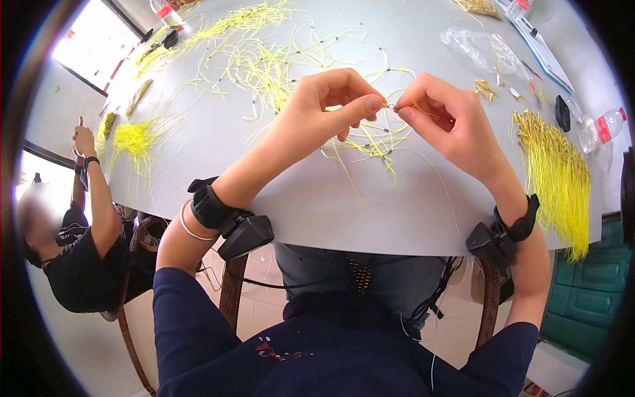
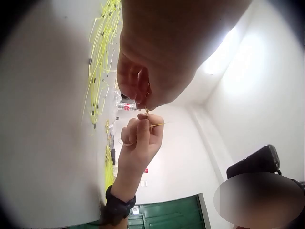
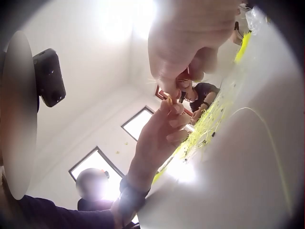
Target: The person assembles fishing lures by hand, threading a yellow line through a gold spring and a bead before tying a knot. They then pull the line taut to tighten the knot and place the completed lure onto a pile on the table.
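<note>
In the head view both hands meet over the table, tip to tip. My left hand (image 1: 324, 109) pinches one end of a small gold-coloured metal piece (image 1: 390, 106) between thumb and forefinger. Its other end sits at the fingertips of my right hand (image 1: 453, 122), which also pinches a thin yellow line. From the left wrist, the gold piece (image 2: 147, 110) shows as a short link between the two sets of fingertips; its exact kind cannot be made out. Loose yellow lines (image 1: 264, 69) with small dark beads lie on the table behind and under the hands.
To the right lies a thick bundle of yellow lines with gold ends (image 1: 555, 172), near small gold pieces (image 1: 485, 89), a clear plastic bag (image 1: 489, 49) and a bottle (image 1: 602, 130). A yellow tangle (image 1: 135, 142) lies at left, where another person (image 1: 83, 245) sits.
</note>
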### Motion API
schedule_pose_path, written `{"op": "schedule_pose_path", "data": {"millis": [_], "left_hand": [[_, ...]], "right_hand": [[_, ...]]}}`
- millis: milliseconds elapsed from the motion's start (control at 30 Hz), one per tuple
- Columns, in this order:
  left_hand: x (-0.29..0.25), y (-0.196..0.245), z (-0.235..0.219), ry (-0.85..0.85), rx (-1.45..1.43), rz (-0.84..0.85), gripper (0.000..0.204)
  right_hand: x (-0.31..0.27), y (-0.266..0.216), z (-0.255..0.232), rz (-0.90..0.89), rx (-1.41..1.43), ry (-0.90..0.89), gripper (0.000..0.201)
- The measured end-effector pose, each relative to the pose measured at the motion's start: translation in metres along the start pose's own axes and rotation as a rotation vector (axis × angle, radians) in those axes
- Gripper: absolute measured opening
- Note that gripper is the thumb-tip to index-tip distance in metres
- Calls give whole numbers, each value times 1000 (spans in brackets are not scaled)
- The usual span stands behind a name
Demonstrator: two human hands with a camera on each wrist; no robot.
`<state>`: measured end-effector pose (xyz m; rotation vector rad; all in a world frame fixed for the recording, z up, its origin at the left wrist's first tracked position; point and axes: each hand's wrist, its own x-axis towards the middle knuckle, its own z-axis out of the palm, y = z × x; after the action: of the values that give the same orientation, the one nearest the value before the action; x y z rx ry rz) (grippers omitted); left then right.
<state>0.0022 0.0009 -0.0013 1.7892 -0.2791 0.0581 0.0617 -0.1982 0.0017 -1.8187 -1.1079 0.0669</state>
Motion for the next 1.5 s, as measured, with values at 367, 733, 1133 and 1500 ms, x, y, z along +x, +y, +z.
{"op": "schedule_pose_path", "data": {"millis": [367, 733, 1133, 1500], "left_hand": [[-4, -1, -1, -82, 125, -46, 18], [-5, 5, 1, -91, 74, 50, 15], [-13, 11, -2, -1024, -184, 56, 20], [-13, 13, -15, -1347, -651, -15, 17]], "right_hand": [[1, 2, 5, -126, -86, 17, 6], [4, 6, 4, -215, -146, 69, 6], [6, 19, -2, -257, -402, 93, 8], [6, 34, -3, 11, -311, 22, 7]]}}
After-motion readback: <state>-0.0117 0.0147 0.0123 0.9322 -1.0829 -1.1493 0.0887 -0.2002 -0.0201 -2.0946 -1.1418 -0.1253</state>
